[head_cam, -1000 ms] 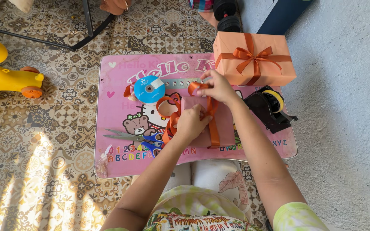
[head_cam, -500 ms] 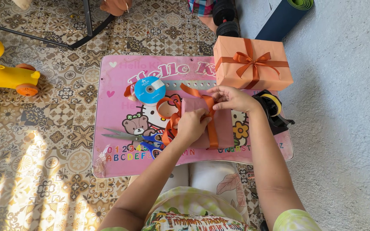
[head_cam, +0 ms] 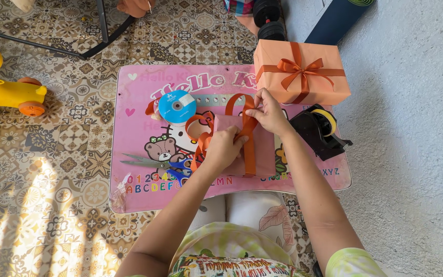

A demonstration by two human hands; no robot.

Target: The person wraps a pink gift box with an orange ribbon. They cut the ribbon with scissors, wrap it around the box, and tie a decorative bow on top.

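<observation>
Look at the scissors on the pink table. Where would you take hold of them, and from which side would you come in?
Grip the scissors by the blue handle loops, which lie at their right end, just left of the left hand. The closed blades point left across the pink table, so probably come from above, at the near edge, fingers into the loops, keeping clear of the tips and the ribbon beside them.

Surface: pink cartoon lap table (head_cam: 139,118) standing on patterned tile floor (head_cam: 52,149).
Lying on it: ribbon spool (head_cam: 177,106), scissors (head_cam: 155,164), tape dispenser (head_cam: 318,131), wrapped orange gift box (head_cam: 303,74), flat pink package (head_cam: 262,149).
</observation>
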